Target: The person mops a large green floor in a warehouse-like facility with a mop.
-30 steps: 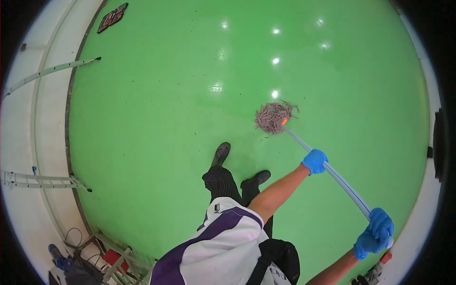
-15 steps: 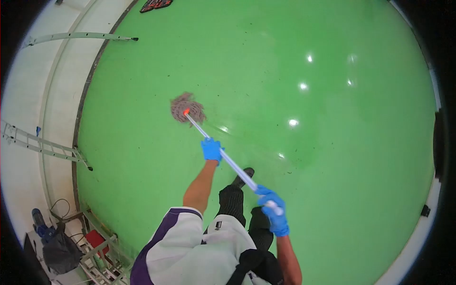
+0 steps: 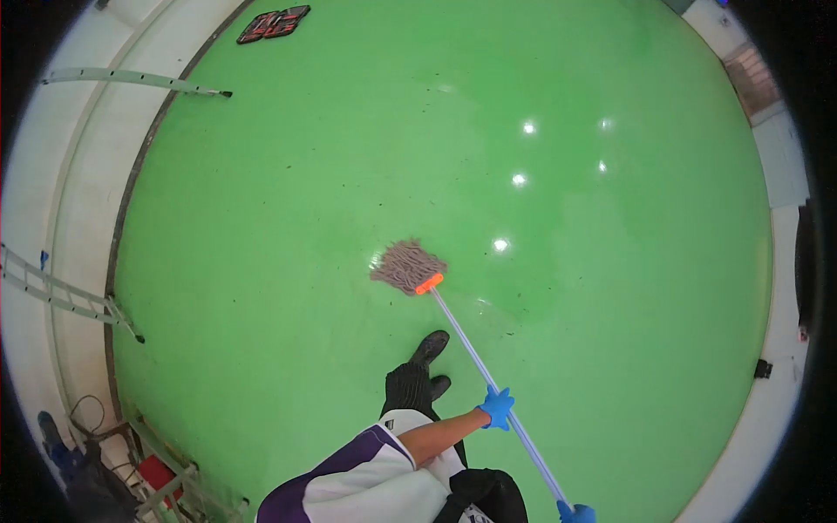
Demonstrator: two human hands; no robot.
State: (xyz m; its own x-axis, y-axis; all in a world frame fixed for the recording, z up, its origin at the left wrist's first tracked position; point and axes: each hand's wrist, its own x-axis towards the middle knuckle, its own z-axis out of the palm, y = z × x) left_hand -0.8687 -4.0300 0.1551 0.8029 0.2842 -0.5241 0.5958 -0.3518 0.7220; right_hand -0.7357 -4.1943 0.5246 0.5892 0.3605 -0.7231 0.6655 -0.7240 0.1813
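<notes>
A string mop (image 3: pixel 408 266) with grey-brown strands and an orange clamp lies with its head on the green floor, mid-view. Its pale handle slants down to the right. My left hand (image 3: pixel 497 408), in a blue glove, grips the handle partway along, some of its fingers looking stretched out. At the lower edge my right hand (image 3: pixel 575 512), also blue-gloved, is closed round the handle's upper end and partly cut off by the frame. My dark shoes (image 3: pixel 430 347) stand on the floor left of the handle.
Ladders (image 3: pixel 74 295) lean along the left wall. An open black tool case (image 3: pixel 273 24) with red inside lies at the top left. A metal frame with a red item (image 3: pixel 159 478) and dark bags stands at the lower left. Small dark specks dot the glossy floor.
The mop head has swept right and toward me, its strands now trailing left. Both hands have moved right and down with the handle. The view has shifted slightly.
</notes>
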